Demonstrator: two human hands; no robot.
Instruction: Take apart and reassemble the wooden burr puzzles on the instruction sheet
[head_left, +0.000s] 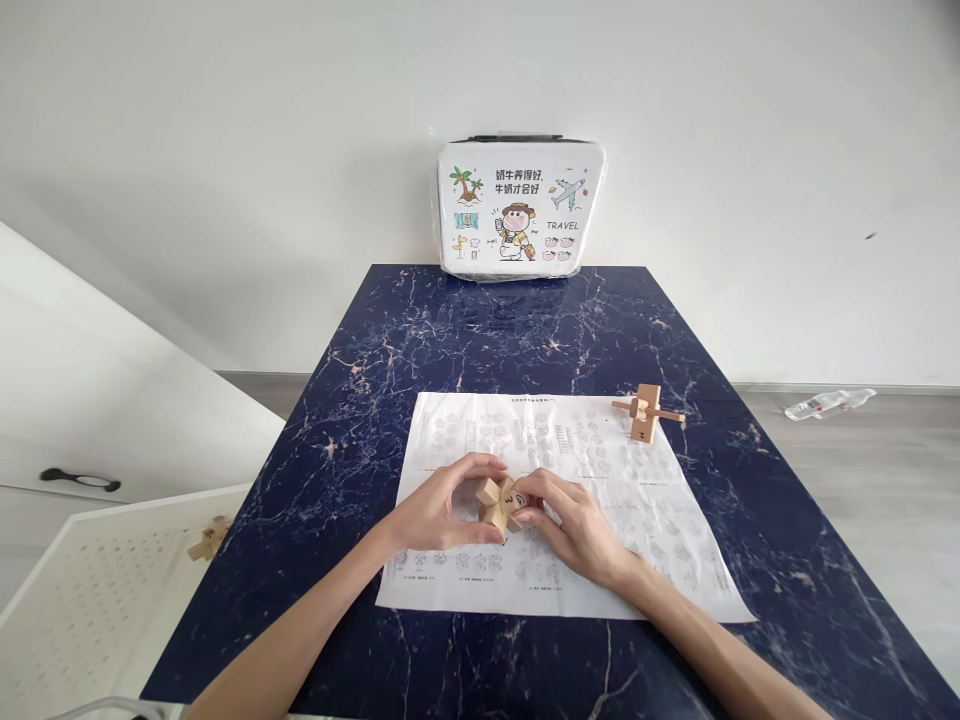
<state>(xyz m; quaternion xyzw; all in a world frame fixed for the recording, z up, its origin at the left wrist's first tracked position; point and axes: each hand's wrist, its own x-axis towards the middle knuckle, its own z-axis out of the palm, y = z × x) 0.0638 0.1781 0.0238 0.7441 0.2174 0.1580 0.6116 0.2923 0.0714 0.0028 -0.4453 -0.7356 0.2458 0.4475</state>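
Observation:
A pale wooden burr puzzle (495,502) of crossed notched blocks is between my two hands, low over the printed sheet (465,590). Dark handwritten marks, one like a "3", show on its top. My left hand (442,505) curves around its left side, fingers at the far edge and thumb at the near edge. From the right, my right hand (577,522) pinches the puzzle between thumb and fingers, hiding that end. A second wooden puzzle (645,425), a block marked "2" crossed by a thin darker stick, rests on the sheet's far right corner.
The sheet lies on a dark blue marbled table (465,340). A white cartoon-printed case (521,215) stands at the far edge against the wall. Left of the table, a white basket (82,580) holds a wooden piece (208,540). A clear plastic bottle (830,403) lies on the floor at right.

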